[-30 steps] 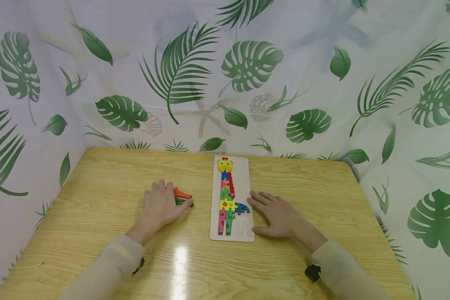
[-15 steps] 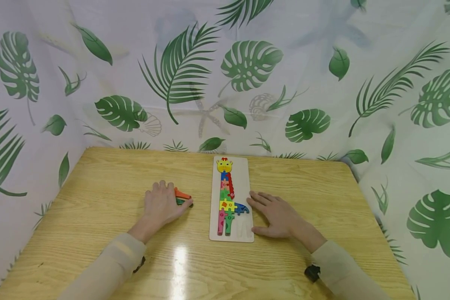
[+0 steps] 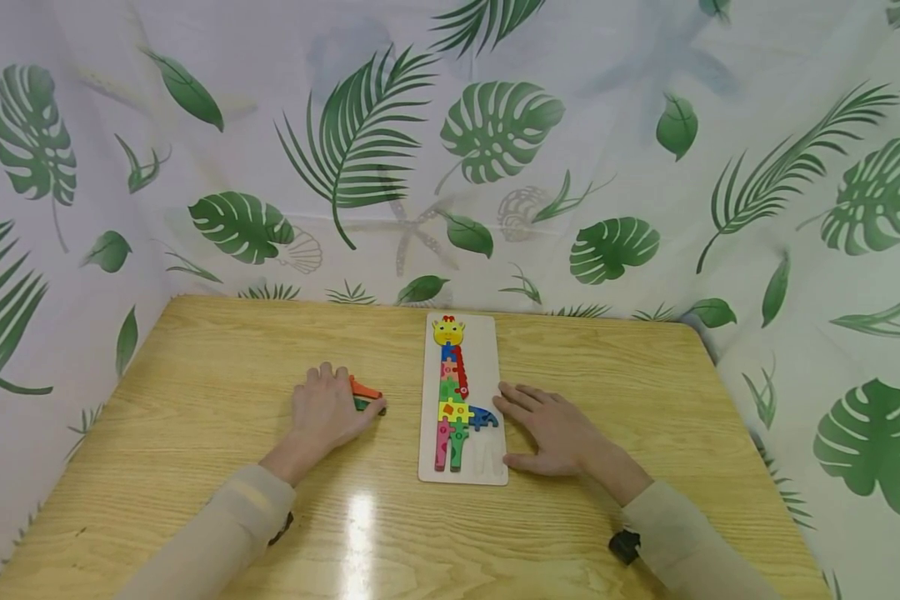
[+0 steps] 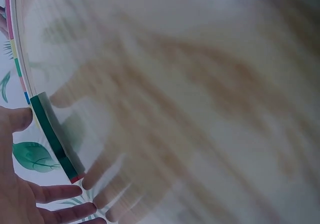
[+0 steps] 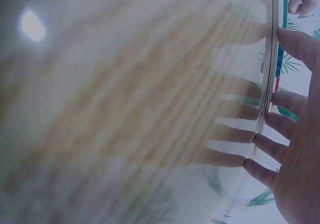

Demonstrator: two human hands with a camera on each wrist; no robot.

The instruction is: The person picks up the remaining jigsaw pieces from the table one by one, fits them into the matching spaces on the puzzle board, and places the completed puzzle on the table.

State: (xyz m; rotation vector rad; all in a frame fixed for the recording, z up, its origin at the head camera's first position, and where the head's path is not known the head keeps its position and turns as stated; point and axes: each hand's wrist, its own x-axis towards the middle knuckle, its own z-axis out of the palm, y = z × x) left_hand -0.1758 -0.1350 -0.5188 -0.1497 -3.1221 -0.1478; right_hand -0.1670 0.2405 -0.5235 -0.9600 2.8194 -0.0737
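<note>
A wooden giraffe puzzle board point(image 3: 483, 350) lies lengthwise on the table, with colourful pieces from the yellow head point(image 3: 448, 331) down to the pink leg point(image 3: 442, 446) and green leg point(image 3: 457, 450). Beside the blue piece point(image 3: 482, 417), a bare leg-shaped recess shows below. My right hand point(image 3: 555, 429) rests flat at the board's right edge, fingers spread, tips right at the rim. To the left, my left hand point(image 3: 324, 410) lies beside an orange puzzle piece point(image 3: 365, 389) and a green puzzle piece point(image 4: 50, 131). Its thumb reaches the green piece's near end; its other fingers stretch out loosely.
The wooden table point(image 3: 600, 533) has a glossy, reflective top. A white curtain point(image 3: 615, 192) printed with green leaves hangs behind and along both sides of it. A dark wrist strap point(image 3: 626, 546) sits by the right sleeve.
My left hand has edged slightly to the right, closer against the orange and green pieces. My right hand and the puzzle board stay where they were.
</note>
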